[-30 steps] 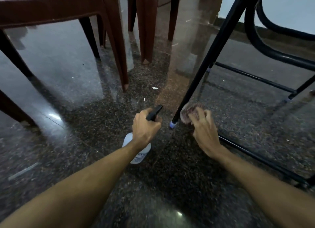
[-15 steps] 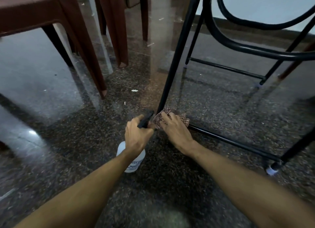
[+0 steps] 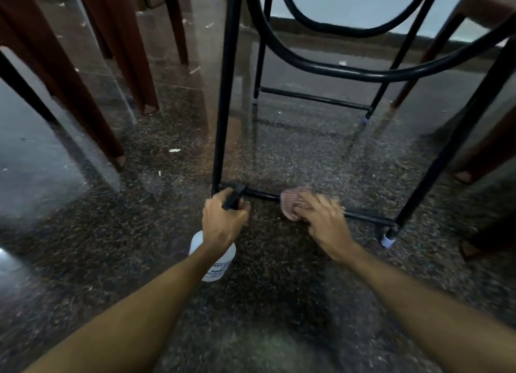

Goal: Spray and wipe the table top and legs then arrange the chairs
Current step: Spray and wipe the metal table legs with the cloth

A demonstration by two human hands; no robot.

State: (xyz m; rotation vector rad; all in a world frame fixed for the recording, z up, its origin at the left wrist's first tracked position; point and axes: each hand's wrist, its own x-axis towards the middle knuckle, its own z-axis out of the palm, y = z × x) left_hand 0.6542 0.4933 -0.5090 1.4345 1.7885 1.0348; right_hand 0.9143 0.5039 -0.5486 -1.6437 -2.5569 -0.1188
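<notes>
I look under the table at its black metal frame. My left hand [image 3: 222, 219] grips the black trigger head of a white spray bottle [image 3: 213, 262], which hangs near the foot of the near left table leg [image 3: 224, 93]. My right hand [image 3: 321, 219] holds a reddish checked cloth [image 3: 291, 202] against the low black crossbar [image 3: 365, 217] that joins the near left leg to the near right leg [image 3: 452, 138]. The cloth is blurred and partly covered by my fingers.
Brown plastic chair legs [image 3: 92, 104] stand on the dark speckled floor at the left and back left. More chair legs [image 3: 474, 160] show at the right edge. Curved black frame tubes [image 3: 335, 68] and a far crossbar [image 3: 312, 97] lie beyond.
My right hand slid the cloth from the foot of the near left leg rightward along the low crossbar. My view swung right; the left hand keeps hold of the bottle.
</notes>
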